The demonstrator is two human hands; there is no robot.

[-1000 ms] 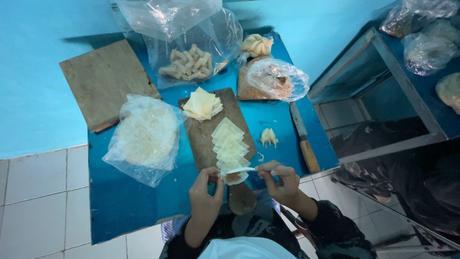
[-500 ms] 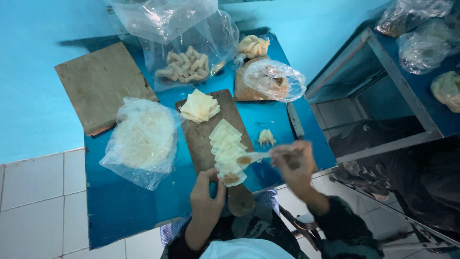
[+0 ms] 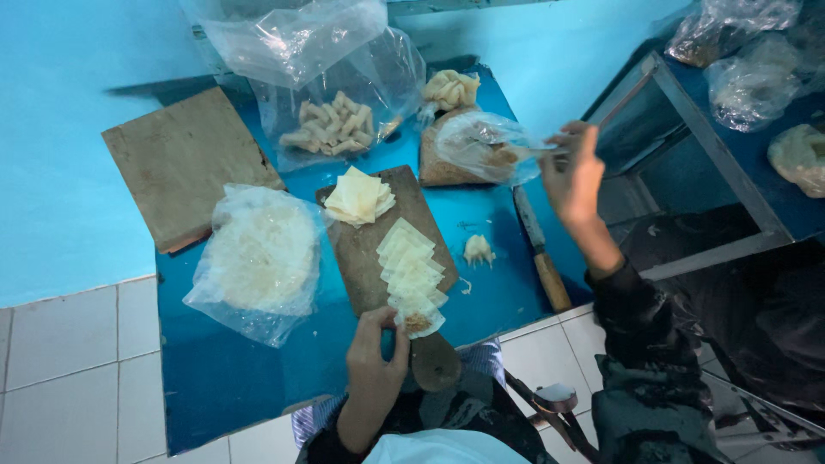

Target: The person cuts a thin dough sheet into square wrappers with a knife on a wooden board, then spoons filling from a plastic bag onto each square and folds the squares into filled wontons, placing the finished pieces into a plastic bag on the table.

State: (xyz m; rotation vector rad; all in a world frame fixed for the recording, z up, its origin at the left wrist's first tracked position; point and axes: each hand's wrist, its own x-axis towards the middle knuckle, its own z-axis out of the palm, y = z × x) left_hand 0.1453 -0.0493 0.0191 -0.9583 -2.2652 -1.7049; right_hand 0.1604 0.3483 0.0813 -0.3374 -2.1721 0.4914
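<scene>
A wooden paddle board (image 3: 357, 245) lies on the blue table (image 3: 232, 378). On it sits a row of overlapping square dough wrappers (image 3: 411, 271) and a stack of wrappers (image 3: 358, 196). My left hand (image 3: 375, 352) pinches the nearest wrapper (image 3: 419, 321), which has a dab of filling on it. My right hand (image 3: 574, 176) is raised to the right, holding a thin spoon (image 3: 537, 150) whose tip reaches into a plastic bag of filling (image 3: 481, 146). One folded dumpling (image 3: 478, 249) lies on the table beside the board.
A clear bag of folded pieces (image 3: 335, 129) and a pile of folded dumplings (image 3: 449, 88) sit at the back. A bag of white wrappers (image 3: 258, 258) lies left, by a square wooden board (image 3: 185, 163). A knife (image 3: 541, 258) lies right. Blue metal shelves (image 3: 713, 146) hold more bags.
My right hand has swung up and right with the spoon, from the nearest wrapper to the bag of filling. My left hand has stayed on that wrapper.
</scene>
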